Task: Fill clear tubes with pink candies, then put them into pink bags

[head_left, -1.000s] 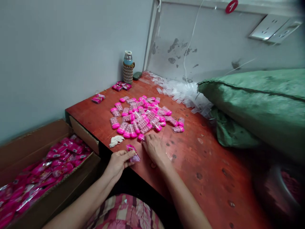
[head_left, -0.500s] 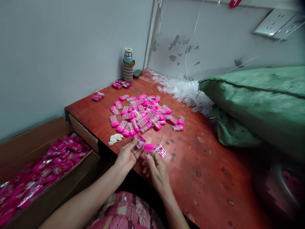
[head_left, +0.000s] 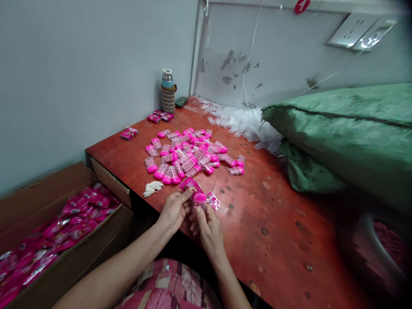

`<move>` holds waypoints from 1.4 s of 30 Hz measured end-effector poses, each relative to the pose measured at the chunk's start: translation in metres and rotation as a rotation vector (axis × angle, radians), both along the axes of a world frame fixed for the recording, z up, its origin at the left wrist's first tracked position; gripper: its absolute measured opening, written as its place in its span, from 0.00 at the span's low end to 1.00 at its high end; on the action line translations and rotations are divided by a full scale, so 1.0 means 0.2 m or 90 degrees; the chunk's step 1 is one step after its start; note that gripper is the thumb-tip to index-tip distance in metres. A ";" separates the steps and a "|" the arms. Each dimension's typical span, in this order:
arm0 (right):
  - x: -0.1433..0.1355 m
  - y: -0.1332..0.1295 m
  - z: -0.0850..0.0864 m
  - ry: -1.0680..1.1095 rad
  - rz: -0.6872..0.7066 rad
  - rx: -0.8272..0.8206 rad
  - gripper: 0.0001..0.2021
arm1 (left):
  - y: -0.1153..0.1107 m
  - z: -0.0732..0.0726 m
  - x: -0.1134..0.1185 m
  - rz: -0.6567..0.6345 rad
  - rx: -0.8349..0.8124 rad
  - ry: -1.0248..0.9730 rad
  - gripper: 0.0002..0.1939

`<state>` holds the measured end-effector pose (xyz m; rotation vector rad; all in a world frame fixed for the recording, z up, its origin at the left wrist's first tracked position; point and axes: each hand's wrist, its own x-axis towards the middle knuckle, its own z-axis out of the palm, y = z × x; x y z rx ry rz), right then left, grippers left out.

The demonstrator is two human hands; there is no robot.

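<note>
Between thumb and fingers, my left hand [head_left: 175, 210] pinches a printed pink packet [head_left: 190, 184]. My right hand [head_left: 209, 225] grips a small clear candy box with a pink cap [head_left: 199, 199], cap upward, held against the packet. Whether the box is inside the packet or only in front of it, I cannot tell. Just right of the box, flat pink-and-white printed pieces [head_left: 212, 201] lie on the table. Beyond my hands spreads a heap of similar pink-capped boxes [head_left: 188, 161] filled with pale round candies.
The red table [head_left: 273, 257] carries a crumpled white cloth [head_left: 152, 188], folded pink packets [head_left: 129, 133], a bottle in a knitted sleeve [head_left: 168, 96] and clear empty boxes [head_left: 238, 120]. A green sack [head_left: 341, 124] bulges from the right; a carton [head_left: 112, 229] of filled packets stands left.
My two hands have come together: the capped box has moved left to meet the packet. The whole view has shifted slightly as my head turned.
</note>
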<state>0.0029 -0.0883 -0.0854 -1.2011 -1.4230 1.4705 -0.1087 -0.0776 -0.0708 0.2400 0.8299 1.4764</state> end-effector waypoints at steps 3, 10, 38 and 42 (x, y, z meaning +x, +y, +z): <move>0.00 0.00 -0.01 -0.027 0.012 0.033 0.11 | 0.00 0.02 -0.01 -0.021 0.012 0.051 0.11; -0.02 0.01 -0.03 -0.049 -0.012 0.060 0.11 | 0.02 0.00 -0.02 -0.122 0.021 0.078 0.10; 0.02 0.02 -0.01 0.261 -0.006 -0.078 0.14 | -0.03 -0.01 -0.02 -0.162 0.033 0.107 0.10; -0.01 0.05 0.00 0.252 -0.038 -0.090 0.13 | -0.09 0.00 0.01 -0.147 0.048 0.115 0.09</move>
